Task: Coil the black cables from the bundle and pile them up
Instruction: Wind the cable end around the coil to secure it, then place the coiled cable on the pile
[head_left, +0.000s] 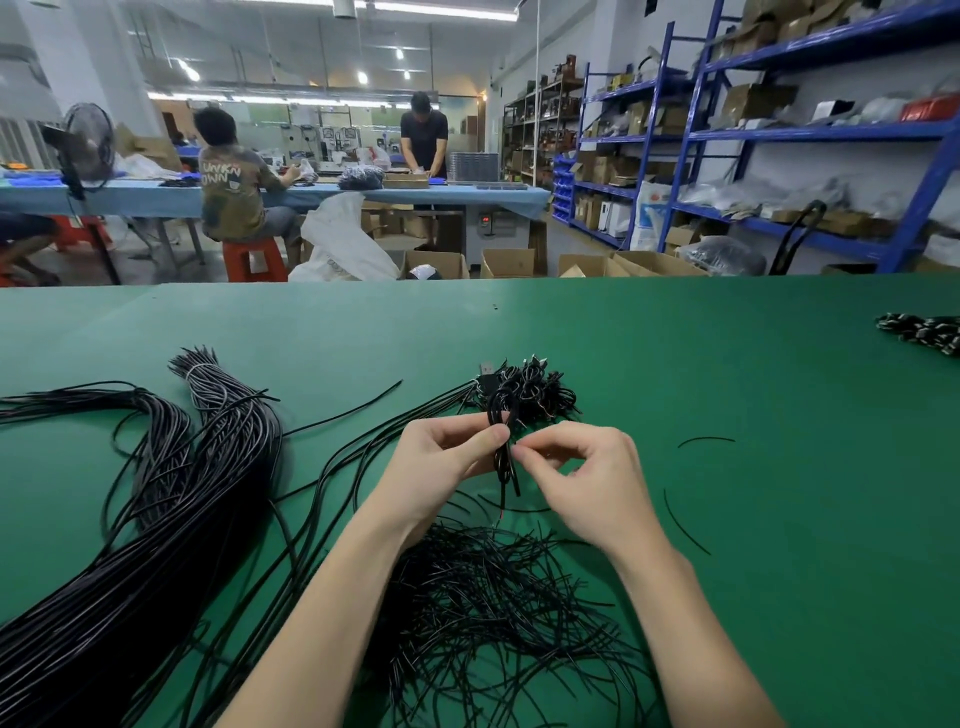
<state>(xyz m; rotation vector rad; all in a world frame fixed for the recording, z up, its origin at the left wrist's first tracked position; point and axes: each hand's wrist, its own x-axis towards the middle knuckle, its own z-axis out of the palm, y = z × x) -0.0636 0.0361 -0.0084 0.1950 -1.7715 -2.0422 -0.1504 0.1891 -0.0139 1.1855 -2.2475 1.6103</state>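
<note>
Fingers of both hands, left hand (441, 449) and right hand (582, 478), pinch one coiled cable (501, 415).

Bright, even light from ceiling tubes (441, 8); soft shadows, slight blur, wide-angle bending at the edges

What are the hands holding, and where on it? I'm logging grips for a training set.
The left hand pinches a coiled black cable around its middle; the right hand pinches something thin beside it.
</note>
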